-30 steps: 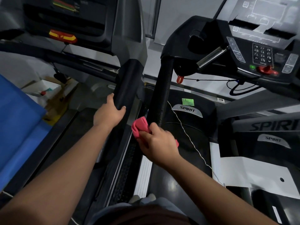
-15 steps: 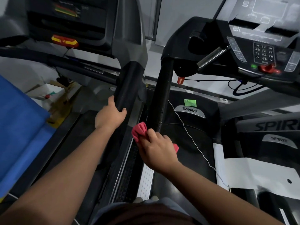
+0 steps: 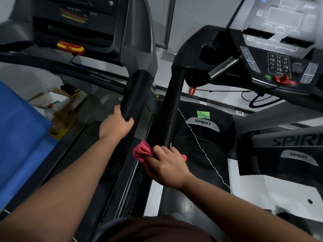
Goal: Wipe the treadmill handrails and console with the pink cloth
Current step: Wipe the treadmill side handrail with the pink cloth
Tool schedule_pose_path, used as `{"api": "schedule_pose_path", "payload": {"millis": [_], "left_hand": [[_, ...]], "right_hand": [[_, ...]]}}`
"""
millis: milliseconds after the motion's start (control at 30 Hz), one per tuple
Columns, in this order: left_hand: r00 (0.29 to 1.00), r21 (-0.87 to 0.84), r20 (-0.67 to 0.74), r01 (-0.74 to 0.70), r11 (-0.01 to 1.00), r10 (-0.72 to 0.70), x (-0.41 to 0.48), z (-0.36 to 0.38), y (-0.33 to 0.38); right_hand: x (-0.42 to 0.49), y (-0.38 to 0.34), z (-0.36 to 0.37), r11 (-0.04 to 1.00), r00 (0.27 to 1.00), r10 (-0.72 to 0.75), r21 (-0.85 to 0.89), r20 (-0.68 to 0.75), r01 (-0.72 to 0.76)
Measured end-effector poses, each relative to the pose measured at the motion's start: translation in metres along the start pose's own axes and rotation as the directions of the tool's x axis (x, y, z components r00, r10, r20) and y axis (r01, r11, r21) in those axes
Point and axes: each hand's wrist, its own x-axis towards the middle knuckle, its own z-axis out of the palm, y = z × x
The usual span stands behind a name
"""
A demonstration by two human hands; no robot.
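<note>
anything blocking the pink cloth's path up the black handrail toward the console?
Nothing visible does. The right hand grips the crumpled pink cloth against the near end of the black foam handrail, whose surface runs bare up to the dark treadmill console. The left hand holds the neighbouring treadmill's rail.

two treadmills, two handrails, one cloth.

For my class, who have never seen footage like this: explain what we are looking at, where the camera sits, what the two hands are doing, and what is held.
The camera is worn on a person's head, looking down at their own arms. They stand between two treadmills. The left hand grips the black handrail of the left treadmill. The right hand holds a pink cloth bunched against the lower end of the right treadmill's handrail. Above it is that machine's console with a keypad and a red safety key.
</note>
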Motion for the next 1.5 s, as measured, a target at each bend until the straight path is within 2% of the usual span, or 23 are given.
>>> {"api": "schedule_pose_path", "payload": {"millis": [67,133,233,367,533,633,833,900,1000,1033,1133,1233,1333,1400,1500], "left_hand": [[1.0,-0.004,-0.002,0.0,1.0,0.0,-0.002,0.0,0.001],[1.0,-0.005,-0.001,0.004,1.0,-0.004,-0.002,-0.001,0.001],[1.0,0.003,0.008,0.014,1.0,-0.014,-0.001,0.001,-0.003],[0.998,-0.039,0.064,0.007,0.999,-0.005,-0.003,0.002,-0.009],[0.999,-0.043,0.046,0.029,0.999,-0.027,-0.016,0.001,-0.015],[0.999,-0.036,0.021,0.036,0.999,-0.035,-0.021,0.003,-0.017],[0.998,-0.052,-0.026,0.057,0.997,-0.059,-0.019,0.004,-0.014],[0.998,-0.054,-0.021,0.062,0.997,-0.064,-0.021,0.004,-0.014],[0.998,-0.061,-0.024,0.065,0.996,-0.066,-0.024,0.002,-0.012],[0.998,-0.059,-0.025,0.062,0.996,-0.064,-0.023,0.003,-0.012],[0.998,-0.058,-0.02,0.065,0.996,-0.066,-0.023,0.002,-0.011],[0.998,-0.042,-0.021,0.064,0.997,-0.065,-0.024,0.002,-0.008],[0.998,-0.021,-0.022,0.058,0.998,-0.058,-0.026,0.0,-0.006],[0.999,-0.022,-0.013,0.049,0.999,-0.049,-0.027,-0.002,-0.005],[0.999,-0.02,0.004,0.047,0.999,-0.047,-0.028,-0.005,-0.003]], "right_hand": [[-0.007,0.01,0.0,0.995,0.995,-0.094,0.036,-0.012,0.095],[-0.009,0.022,-0.001,0.988,0.992,-0.13,0.079,-0.002,0.129],[-0.006,0.025,-0.003,0.989,0.997,-0.065,0.138,0.046,0.058],[0.001,0.002,-0.007,0.999,0.994,0.021,0.043,0.106,-0.026],[-0.021,0.024,-0.006,0.982,0.992,-0.126,0.144,0.024,0.121],[-0.027,0.038,-0.007,0.975,0.991,-0.131,0.178,-0.002,0.13],[-0.005,0.0,0.0,0.997,0.998,0.057,0.045,-0.024,-0.056],[-0.009,0.001,0.0,1.0,1.0,-0.019,0.024,-0.019,0.019],[-0.018,0.032,-0.003,0.964,0.97,-0.241,0.109,-0.025,0.242],[-0.019,0.043,-0.003,0.957,0.966,-0.259,0.13,-0.021,0.26],[-0.015,0.05,-0.004,0.988,0.994,-0.111,0.109,0.0,0.111],[-0.002,0.021,-0.001,0.998,0.999,0.042,0.037,0.003,-0.042],[0.014,-0.012,0.001,0.991,0.993,0.057,-0.123,0.101,-0.045],[0.017,-0.018,-0.001,0.981,0.991,0.069,-0.188,0.114,-0.047],[0.0,-0.007,-0.002,0.994,0.999,-0.002,-0.106,0.053,0.008]]}}
